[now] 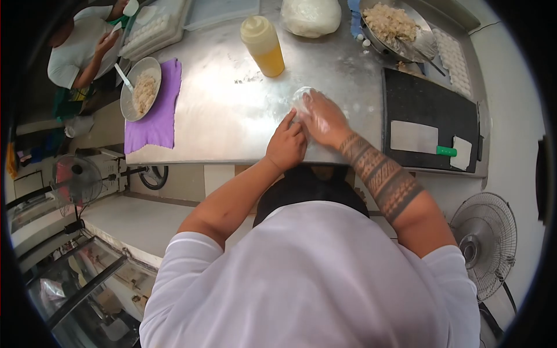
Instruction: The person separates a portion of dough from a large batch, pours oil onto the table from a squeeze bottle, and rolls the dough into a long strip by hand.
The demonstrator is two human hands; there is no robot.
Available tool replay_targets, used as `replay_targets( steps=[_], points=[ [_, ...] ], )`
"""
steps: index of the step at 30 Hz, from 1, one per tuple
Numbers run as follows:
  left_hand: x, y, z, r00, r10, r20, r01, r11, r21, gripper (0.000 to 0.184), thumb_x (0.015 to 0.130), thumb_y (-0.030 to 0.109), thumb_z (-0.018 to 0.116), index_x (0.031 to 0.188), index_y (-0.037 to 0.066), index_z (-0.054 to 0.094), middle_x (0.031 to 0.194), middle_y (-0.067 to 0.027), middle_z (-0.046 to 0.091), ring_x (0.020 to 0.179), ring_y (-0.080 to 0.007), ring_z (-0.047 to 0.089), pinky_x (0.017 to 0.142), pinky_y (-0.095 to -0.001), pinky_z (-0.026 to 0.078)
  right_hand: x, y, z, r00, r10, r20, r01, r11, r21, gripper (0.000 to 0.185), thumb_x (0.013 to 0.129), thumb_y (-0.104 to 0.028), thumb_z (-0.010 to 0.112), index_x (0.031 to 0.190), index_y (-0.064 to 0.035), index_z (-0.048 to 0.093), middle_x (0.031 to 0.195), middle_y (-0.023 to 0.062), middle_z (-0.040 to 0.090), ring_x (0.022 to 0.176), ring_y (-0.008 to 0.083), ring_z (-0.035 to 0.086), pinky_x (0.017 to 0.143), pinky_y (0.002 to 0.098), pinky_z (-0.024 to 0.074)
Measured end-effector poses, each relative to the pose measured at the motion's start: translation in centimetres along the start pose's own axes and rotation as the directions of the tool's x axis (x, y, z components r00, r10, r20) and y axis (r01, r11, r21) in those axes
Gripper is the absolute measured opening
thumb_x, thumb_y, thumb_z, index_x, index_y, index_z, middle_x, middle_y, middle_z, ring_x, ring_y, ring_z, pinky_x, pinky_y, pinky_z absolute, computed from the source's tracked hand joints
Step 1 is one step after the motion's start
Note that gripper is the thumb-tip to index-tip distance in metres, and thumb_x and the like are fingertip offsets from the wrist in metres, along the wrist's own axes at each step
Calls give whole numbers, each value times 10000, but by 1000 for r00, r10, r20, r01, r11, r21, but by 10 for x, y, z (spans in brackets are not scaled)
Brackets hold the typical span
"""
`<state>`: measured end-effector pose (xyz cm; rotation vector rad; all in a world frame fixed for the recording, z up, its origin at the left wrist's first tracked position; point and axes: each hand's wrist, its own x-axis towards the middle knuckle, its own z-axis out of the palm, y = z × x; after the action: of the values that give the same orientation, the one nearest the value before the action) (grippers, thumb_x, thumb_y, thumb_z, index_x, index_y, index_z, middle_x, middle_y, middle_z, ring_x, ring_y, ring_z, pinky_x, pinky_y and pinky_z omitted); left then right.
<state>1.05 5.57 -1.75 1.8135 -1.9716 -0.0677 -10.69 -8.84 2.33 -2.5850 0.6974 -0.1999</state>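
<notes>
On the metal table, a thin, pale, translucent piece of dough (301,96) lies beneath my right hand (325,119). That hand is laid flat over it, fingers stretched forward, with a shiny film on its back. My left hand (288,144) is just to the left, its index finger extended to the dough's near edge and the other fingers loosely bent. I see nothing held in it. Beyond the hands stands a squeeze bottle (264,46) of yellow liquid, and behind that sits a big pale lump of dough (311,16).
At right lies a black board (418,98) with a green-handled scraper (415,137). A metal bowl (426,43) of pale filling stands behind it. On the left, a filling bowl (126,98) rests on a purple cloth (168,116). A co-worker (78,52) stands at far left.
</notes>
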Motion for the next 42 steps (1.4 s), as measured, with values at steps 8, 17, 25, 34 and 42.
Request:
replay_targets(
  steps=[8,17,25,34,42],
  points=[
    [42,-23,-48,920,-323,-220,226,898,-377,231,756,168,695,981,123,723,1136,-105,684,1224,-341,602,1214,-602,309,-20,-24,3,999,-42,25,38,991,130,700,982,-296,612,1578,-1,394,1669,231,334,1545,421,318,1281,559,216],
    [120,-35,5,992,104,-64,-122,892,-435,357,795,275,650,1109,135,748,1289,-110,689,1295,-328,596,1193,-551,337,64,46,41,961,-97,259,205,877,-434,710,1047,-397,410,1668,-96,243,1750,178,171,1626,365,143,1308,555,120],
    [169,-80,9,994,16,-111,-46,961,-271,419,858,271,650,1233,94,712,1385,-168,649,1334,-370,581,1183,-557,360,140,78,36,970,-206,130,243,851,-465,698,1061,-377,390,1669,-74,227,1750,206,161,1628,368,142,1311,548,109],
    [190,-78,-13,868,-484,-111,352,757,-551,515,1016,319,582,1422,2,586,1459,-259,586,1430,-425,489,1216,-492,355,134,84,10,974,-219,-63,192,938,-287,537,1008,-363,554,1472,-93,550,1458,218,570,1389,329,522,1182,466,388],
    [187,-70,-43,724,-525,449,517,842,151,678,915,368,755,1448,-11,579,1369,-251,657,1263,-370,636,1087,-436,500,31,172,-20,823,410,-392,-67,757,650,331,1000,-323,671,960,-4,745,872,151,750,792,264,718,792,394,572]
  ],
)
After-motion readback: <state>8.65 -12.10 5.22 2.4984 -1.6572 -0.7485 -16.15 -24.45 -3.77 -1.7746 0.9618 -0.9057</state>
